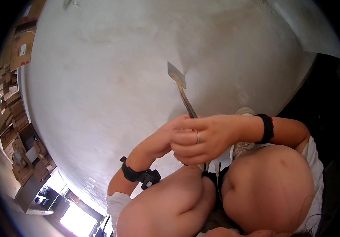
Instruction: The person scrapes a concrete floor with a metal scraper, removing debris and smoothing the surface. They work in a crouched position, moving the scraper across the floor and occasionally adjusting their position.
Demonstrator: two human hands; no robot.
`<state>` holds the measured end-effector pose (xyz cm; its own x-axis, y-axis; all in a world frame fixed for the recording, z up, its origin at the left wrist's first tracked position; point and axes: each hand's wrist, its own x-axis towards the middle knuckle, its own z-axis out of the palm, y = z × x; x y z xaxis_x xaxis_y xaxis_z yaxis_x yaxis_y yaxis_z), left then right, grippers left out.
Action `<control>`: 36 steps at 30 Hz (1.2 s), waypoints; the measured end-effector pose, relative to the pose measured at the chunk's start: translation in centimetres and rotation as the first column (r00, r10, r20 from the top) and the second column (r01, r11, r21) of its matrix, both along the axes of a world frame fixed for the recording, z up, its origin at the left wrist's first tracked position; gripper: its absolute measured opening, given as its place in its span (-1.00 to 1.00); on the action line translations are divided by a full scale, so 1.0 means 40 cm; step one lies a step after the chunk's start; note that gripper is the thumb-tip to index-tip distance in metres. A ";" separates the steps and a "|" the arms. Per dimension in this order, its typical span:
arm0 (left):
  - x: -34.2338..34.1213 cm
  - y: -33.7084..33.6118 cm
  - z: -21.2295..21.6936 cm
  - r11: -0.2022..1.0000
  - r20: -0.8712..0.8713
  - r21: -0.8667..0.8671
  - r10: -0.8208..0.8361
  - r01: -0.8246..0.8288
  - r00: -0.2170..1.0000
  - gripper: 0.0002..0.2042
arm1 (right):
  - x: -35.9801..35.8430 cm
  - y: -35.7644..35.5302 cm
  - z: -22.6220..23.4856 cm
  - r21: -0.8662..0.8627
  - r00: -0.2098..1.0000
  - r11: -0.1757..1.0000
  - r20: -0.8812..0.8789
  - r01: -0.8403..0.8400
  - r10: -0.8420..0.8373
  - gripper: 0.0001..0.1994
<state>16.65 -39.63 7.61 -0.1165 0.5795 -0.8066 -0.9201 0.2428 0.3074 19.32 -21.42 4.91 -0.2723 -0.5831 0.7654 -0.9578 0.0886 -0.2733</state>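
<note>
A scraper (186,103) with a flat metal blade and a long, thin, worn handle points away from me, its blade out over the grey floor. Pale residue covers the part where blade and handle meet. My right hand (211,136), a ring on one finger, is closed at the near end of the handle. Pressed against it from the left, my left hand (174,128) also closes about the handle; most of its fingers are hidden behind the right. The handle's near end disappears inside both hands.
I am squatting, bare knees (272,185) close below my hands and a light shoe (243,148) behind them. Cardboard boxes (22,49) are stacked along the left, with shelving (42,199) and a bright window (79,219) lower down. A dark area (320,102) borders the floor at right.
</note>
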 end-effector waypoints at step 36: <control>-0.163 0.092 0.161 0.108 -0.238 -0.896 -0.936 0.431 -0.261 -0.83 | 0.091 0.253 -0.339 -0.481 0.066 0.387 0.689 0.787 0.722 -0.53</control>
